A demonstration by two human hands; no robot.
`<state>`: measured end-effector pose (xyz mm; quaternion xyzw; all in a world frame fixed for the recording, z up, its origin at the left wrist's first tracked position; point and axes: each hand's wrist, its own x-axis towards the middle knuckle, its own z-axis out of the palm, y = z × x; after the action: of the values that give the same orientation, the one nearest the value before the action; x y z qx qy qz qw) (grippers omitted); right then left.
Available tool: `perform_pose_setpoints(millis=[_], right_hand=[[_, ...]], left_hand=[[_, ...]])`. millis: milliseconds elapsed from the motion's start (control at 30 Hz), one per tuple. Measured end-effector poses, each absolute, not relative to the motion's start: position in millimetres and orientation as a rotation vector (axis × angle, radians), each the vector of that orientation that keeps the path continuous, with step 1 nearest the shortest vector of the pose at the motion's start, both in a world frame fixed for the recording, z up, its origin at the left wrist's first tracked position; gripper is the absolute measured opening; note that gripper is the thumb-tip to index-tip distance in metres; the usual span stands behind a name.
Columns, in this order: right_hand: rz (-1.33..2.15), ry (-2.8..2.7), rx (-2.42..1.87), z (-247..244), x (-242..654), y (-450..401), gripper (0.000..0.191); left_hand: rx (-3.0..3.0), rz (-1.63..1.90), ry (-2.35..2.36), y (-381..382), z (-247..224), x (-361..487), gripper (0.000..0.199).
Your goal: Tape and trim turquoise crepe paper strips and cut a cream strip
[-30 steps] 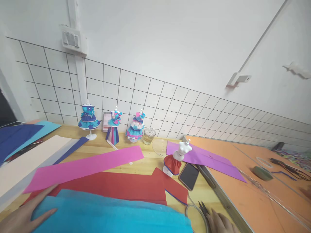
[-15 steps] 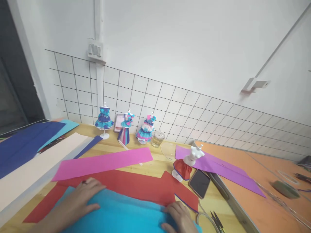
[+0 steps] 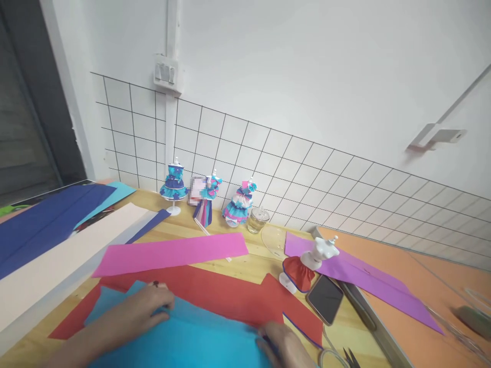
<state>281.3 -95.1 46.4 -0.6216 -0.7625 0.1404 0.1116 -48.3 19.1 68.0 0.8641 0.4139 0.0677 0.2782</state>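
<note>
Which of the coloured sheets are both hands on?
The bright blue sheet at the bottom centre: left hand and right hand are near its far edge; the other light-blue one lies back left, untouched.

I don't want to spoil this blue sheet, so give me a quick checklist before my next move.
1. Left hand on the blue sheet: ok, at its upper edge.
2. Right hand on the blue sheet: ok, toward its right side; whether it pinches anything, cannot tell.
3. Blue sheet separate from the red sheet: not ok, it overlaps the red one.
4. Scissors apart from the right hand: ok, off to its right, only partly in view.
5. Glass away from the blue sheet: ok, it stands back near the wall.
6. Near edge of the blue sheet straight: cannot tell, it's out of frame.
</note>
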Motion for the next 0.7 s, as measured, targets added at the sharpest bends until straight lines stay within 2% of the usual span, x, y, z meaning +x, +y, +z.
perform_pose_setpoints(millis=[167,367,500,600,700], right_hand=[[0.337,-2.099,-1.906,84,274,-41,0.027],[0.292,-2.101,-1.948,67,282,20,0.033],[0.178,-2.07,-1.948,66,282,16,0.038],[0.162,-2.066,-1.926,71,281,-14,0.027],[0.348,-2.101,-1.916,68,286,-52,0.012]], left_hand=[[2.328,0.286,1.211,73,75,-63,0.027],[2.536,0.256,1.314,129,64,-51,0.04],[2.586,0.296,1.328,133,60,-40,0.044],[2.619,0.431,1.29,112,58,-37,0.039],[2.513,0.382,1.108,81,52,-36,0.031]])
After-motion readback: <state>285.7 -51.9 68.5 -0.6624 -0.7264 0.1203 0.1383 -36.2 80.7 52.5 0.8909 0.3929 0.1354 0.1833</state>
